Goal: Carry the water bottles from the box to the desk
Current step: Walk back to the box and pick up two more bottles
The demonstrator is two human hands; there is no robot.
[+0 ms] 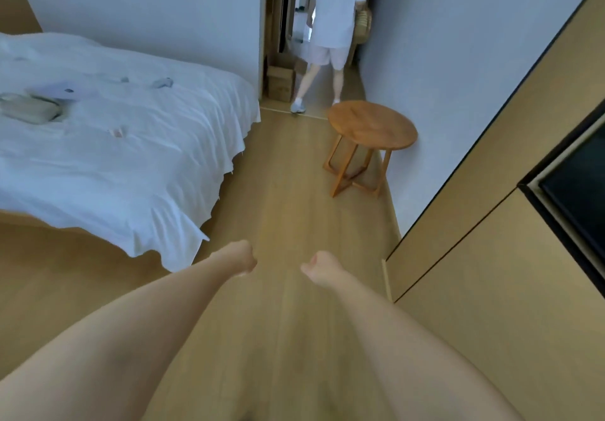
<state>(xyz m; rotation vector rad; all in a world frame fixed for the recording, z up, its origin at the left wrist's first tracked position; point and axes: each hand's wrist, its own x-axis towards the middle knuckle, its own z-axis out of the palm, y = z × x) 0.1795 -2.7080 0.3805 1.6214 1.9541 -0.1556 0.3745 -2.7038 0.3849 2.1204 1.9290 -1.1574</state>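
My left hand (243, 257) and my right hand (319, 265) are stretched out in front of me over the wooden floor, both curled into loose fists with nothing in them. No water bottle shows anywhere in the head view. Brown cardboard boxes (280, 81) stand on the floor by the doorway at the far end of the room. No desk is in sight.
A bed with white sheets (131, 158) fills the left side, with small items on it. A round wooden side table (371, 124) stands against the right wall. A person in a white shirt (334, 21) stands in the doorway. A tan cabinet (491, 224) lines the right.
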